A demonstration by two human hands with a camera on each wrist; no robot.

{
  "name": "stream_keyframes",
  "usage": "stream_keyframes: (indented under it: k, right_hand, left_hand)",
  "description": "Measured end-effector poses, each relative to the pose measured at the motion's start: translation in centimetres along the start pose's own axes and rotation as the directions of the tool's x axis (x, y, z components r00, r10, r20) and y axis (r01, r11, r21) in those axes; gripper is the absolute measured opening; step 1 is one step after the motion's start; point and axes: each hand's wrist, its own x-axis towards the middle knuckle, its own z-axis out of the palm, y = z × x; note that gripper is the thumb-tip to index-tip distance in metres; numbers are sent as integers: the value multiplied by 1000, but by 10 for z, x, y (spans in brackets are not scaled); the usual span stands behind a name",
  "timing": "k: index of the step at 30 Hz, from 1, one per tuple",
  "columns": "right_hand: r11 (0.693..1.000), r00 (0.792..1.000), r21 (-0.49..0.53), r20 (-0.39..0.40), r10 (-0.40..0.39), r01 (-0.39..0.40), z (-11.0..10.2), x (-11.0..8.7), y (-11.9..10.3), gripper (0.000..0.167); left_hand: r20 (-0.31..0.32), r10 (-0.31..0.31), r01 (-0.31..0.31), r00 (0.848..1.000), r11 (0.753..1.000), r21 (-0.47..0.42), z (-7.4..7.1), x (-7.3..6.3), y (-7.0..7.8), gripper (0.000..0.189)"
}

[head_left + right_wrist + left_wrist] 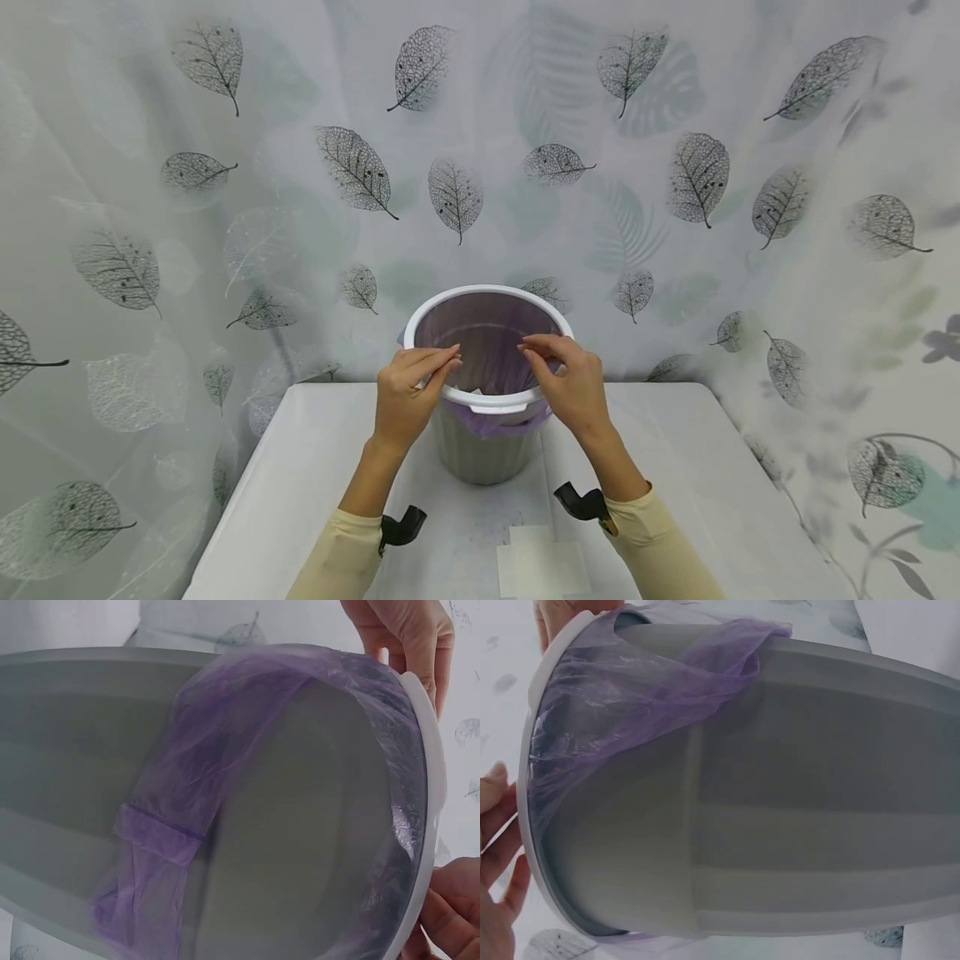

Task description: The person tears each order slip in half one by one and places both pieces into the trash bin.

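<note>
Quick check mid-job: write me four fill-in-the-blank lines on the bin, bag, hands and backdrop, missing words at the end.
1. The bag folded over the grey bin is coloured ____.
2. The bin's rim is coloured ____.
3. The left hand is at the opposite ____ of the rim from the right hand.
4. Dark prints on the backdrop are mostly shaped like ____.

Missing words: purple; white; side; leaves.

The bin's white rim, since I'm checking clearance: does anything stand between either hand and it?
Nothing visible stands between the left hand or right hand and the white rim; both are right beside it. The purple liner hangs outside the bin, below the rim, out of their way.
</note>
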Motion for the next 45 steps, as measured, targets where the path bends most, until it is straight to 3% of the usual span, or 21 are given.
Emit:
stream_keyframes:
  k: [7, 15, 23, 31, 39, 45]
  right_hand:
    - [1000, 1000, -4, -21, -8, 8, -5, -10, -3, 18]
    - [998, 995, 29, -84, -60, 62, -13, -23, -10, 23]
    - [1000, 996, 14, -86, -3, 4, -25, -45, -17, 23]
    - [996, 992, -26, -96, 77, -80, -35, -73, -19, 16]
    - [979, 980, -49, -33, 196, -197, -31, -114, -7, 16]
    - [958, 960, -90, 36, 276, -272, -26, -144, 7, 17]
  left_hand:
    - [-26, 23, -23, 999, 1000, 2, -6, -4, 12, 25]
    - [-75, 46, -46, 996, 999, 7, -14, -18, 26, 27]
    - [-115, 86, -86, 990, 996, 5, -23, -34, 41, 13]
    - [-68, 81, -81, 994, 997, 2, -21, -72, 50, 12]
    - [2, -21, 22, 1000, 999, -31, -11, -122, 48, 12]
    - [72, -90, 94, 993, 994, -52, -3, -149, 49, 12]
